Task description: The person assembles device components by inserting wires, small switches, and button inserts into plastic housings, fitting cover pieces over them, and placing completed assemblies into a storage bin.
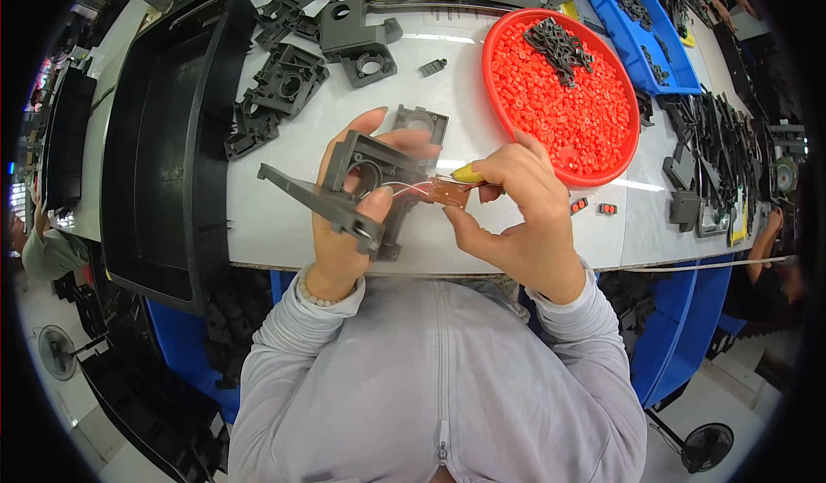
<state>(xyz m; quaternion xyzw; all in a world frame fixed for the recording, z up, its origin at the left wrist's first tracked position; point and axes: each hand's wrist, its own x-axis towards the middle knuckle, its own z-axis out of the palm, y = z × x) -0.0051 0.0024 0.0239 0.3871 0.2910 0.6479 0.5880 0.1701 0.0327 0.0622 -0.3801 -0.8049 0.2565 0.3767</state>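
Note:
My left hand [334, 255] is closed around a dark grey plastic housing [331, 197] with a round opening and a long arm sticking out to the left. Thin white and red wires [409, 189] run from the housing to a small brown circuit board [449, 194]. My right hand [533, 195] pinches that board between thumb and fingers. Something yellow [469, 173] shows at its index fingertip; whether it is a finger cover cannot be made out. Behind the housing, another grey part with a round hole [422, 120] lies on the table, partly hidden.
A round red tray [489, 79] holds many small red caps and some dark clips. More grey housings [288, 79] lie at the back left, beside a long black bin [205, 139]. A blue tray [688, 79] and dark parts stand right. Two small red-dotted pieces [608, 209] lie near my right hand.

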